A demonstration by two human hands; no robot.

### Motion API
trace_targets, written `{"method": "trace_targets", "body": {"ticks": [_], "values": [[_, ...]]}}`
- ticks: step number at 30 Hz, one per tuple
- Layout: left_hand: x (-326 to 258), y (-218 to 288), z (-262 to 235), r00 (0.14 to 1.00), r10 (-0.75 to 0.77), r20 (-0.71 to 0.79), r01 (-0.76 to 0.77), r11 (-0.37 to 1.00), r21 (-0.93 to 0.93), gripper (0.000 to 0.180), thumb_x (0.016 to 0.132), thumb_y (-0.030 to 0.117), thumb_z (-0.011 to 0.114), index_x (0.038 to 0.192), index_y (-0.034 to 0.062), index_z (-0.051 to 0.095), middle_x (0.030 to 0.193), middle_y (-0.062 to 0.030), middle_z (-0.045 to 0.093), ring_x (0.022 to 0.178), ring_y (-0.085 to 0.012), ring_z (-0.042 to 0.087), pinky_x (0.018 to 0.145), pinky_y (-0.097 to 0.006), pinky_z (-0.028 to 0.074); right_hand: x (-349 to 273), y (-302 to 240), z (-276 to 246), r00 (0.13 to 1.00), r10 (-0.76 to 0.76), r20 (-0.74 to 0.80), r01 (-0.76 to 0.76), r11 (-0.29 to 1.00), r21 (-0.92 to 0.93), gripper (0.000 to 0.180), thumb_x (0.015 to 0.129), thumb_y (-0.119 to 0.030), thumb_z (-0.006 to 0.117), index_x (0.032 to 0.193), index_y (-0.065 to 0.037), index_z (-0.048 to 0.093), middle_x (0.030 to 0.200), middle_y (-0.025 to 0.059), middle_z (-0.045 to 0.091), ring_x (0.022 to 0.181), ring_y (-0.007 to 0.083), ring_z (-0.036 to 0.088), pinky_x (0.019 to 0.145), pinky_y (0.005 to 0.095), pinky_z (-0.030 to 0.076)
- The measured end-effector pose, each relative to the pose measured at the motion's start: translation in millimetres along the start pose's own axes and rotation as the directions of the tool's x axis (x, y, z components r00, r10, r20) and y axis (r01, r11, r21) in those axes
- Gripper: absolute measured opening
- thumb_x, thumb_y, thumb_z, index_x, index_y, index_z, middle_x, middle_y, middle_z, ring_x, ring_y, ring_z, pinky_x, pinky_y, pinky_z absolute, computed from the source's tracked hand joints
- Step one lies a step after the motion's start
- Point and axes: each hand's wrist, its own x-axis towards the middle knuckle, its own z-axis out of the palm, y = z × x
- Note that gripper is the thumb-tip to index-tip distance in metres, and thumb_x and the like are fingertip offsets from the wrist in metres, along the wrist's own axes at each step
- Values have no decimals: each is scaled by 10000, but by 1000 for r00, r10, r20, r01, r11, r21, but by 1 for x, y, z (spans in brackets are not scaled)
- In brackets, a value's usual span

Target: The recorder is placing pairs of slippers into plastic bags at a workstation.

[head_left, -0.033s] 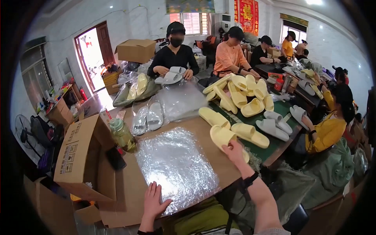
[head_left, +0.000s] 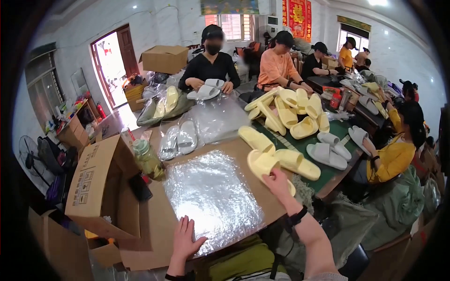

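My left hand (head_left: 186,240) lies with its fingers stretched out on the near left edge of a stack of clear plastic bags (head_left: 213,185). To the right, my right hand (head_left: 279,181) is closed on a pale yellow slipper (head_left: 260,162), thumb and fingers at its side. Another yellow slipper (head_left: 298,164) lies just beyond that hand, and a further one (head_left: 255,138) rests behind. A heap of yellow slippers (head_left: 286,112) covers part of the green mat (head_left: 323,180). Two grey slippers (head_left: 326,156) sit to the right of them.
On the left stand an opened cardboard box (head_left: 89,187), a glass jar (head_left: 149,161) and a dark phone (head_left: 140,187). Bagged grey slippers (head_left: 187,136) lie beyond the bags. Opposite, a co-worker in black (head_left: 211,70) handles grey slippers; another in yellow (head_left: 393,145) sits at the right.
My right hand and the yellow slipper in it have shifted slightly left. My left hand stays on the plastic bags.
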Motion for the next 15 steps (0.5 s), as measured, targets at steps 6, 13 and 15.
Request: {"method": "trace_targets", "body": {"ticks": [6, 13, 15], "values": [[4, 1, 1, 1000, 9, -8, -9, 1000, -14, 909, 818, 591, 713, 1440, -26, 472, 1560, -266, 367, 1468, -421, 309, 1169, -520, 289, -63, -48, 63, 919, -5, 394, -30, 996, 83, 238, 875, -165, 736, 1008, 24, 680, 696, -43, 552, 627, 45, 461, 556, 254, 396], [3, 0, 1, 999, 14, -38, -14, 1000, -1, 893, 830, 590, 706, 1446, -13, 470, 1562, -253, 368, 1464, -411, 317, 1184, -503, 286, -84, -13, 66, 907, 42, 418, 1, 995, -102, 307, 867, -207, 752, 1037, 29, 654, 823, 119, 676, 698, 200, 626, 653, 336, 503], [0, -5, 4, 999, 16, -39, -15, 1000, 14, 888, 842, 613, 682, 1452, 4, 468, 1577, -238, 352, 1481, -399, 290, 1196, -495, 268, -82, -9, 62, 912, 56, 407, -11, 994, -111, 317, 856, -203, 758, 1066, 12, 655, 847, 122, 665, 738, 244, 637, 689, 351, 512]]}}
